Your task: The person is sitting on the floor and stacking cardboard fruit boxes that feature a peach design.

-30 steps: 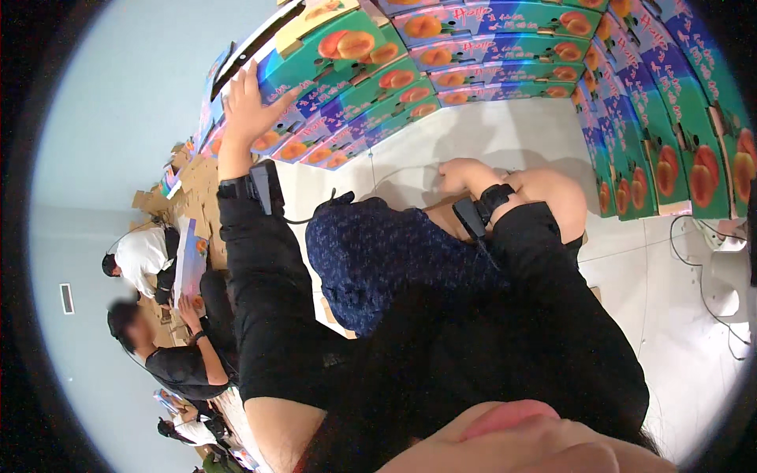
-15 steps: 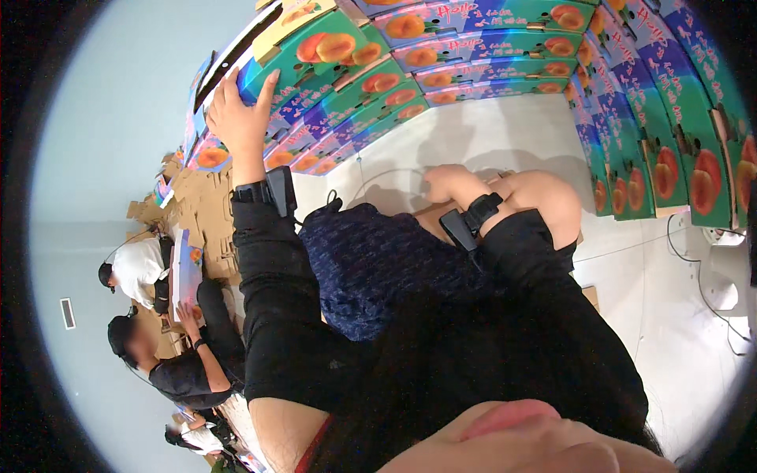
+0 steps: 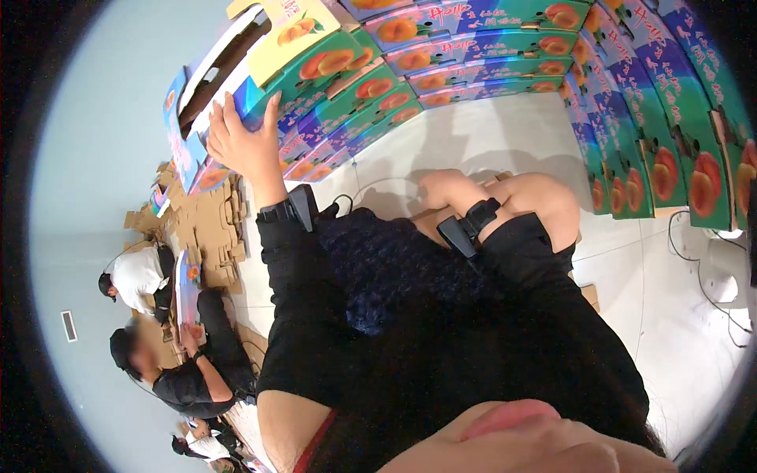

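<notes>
At the upper left, my left hand (image 3: pixel 246 142) reaches out to the top carton (image 3: pixel 319 67) of a stack. Its fingers are spread against the carton's near side, thumb apart, touching it without wrapping round it. This carton is green, blue and pink with peach pictures. A yellow flap (image 3: pixel 296 31) stands at its far end, and its top shows a dark gap between pale flaps. My right hand (image 3: pixel 440 189) rests low beside my bent knee, away from the cartons; its fingers are turned away and hidden. Each wrist has a black strap with a small device.
More printed cartons (image 3: pixel 473 59) are stacked along the back, and another row (image 3: pixel 670 118) stands at the right. Flattened brown cardboard (image 3: pixel 209 229) lies at left. Several people in dark or white clothes sit there, one holding a carton (image 3: pixel 188 288). Black cables (image 3: pixel 698 276) run along the right floor.
My left hand has shifted slightly right and nearer. The top carton sits lower in view, with more of its yellow flap and top gap showing. My right hand has barely moved.
</notes>
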Demonstrator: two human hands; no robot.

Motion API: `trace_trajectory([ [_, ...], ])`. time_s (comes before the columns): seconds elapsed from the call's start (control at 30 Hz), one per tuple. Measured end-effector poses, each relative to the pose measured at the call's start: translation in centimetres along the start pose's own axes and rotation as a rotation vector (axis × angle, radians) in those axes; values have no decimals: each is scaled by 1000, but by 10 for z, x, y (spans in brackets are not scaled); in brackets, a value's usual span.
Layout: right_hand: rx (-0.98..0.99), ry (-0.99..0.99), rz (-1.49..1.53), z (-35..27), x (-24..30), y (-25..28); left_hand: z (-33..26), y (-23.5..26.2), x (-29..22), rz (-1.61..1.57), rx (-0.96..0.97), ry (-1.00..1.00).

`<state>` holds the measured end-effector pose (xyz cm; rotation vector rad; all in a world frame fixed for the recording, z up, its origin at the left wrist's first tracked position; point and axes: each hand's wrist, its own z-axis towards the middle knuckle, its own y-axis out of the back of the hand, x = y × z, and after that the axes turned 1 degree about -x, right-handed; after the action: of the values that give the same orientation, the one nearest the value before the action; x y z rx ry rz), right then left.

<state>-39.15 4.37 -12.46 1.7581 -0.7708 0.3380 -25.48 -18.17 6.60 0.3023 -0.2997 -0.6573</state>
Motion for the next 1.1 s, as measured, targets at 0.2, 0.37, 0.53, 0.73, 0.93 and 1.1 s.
trace_trajectory([
  [0.2, 37, -11, -48, 7, 1, -5, 1, 0, -4, 87, -61, -33],
  [0.37, 67, 2, -55, 5, 4, -2, 14, -10, 10, 35, 9, -5],
  [0.53, 77, -14, -79, 6, 3, -2, 20, -15, 10, 77, 37, 21],
  [0.73, 83, -13, -79, 9, 2, -6, 28, -10, 10, 29, 54, 38],
  [0.93, 75, 6, -66, 9, 4, -7, 50, -9, 18, 43, 85, 33],
  [1.1, 54, 10, -69, 9, 2, -5, 16, -19, 6, 27, -6, 25],
])
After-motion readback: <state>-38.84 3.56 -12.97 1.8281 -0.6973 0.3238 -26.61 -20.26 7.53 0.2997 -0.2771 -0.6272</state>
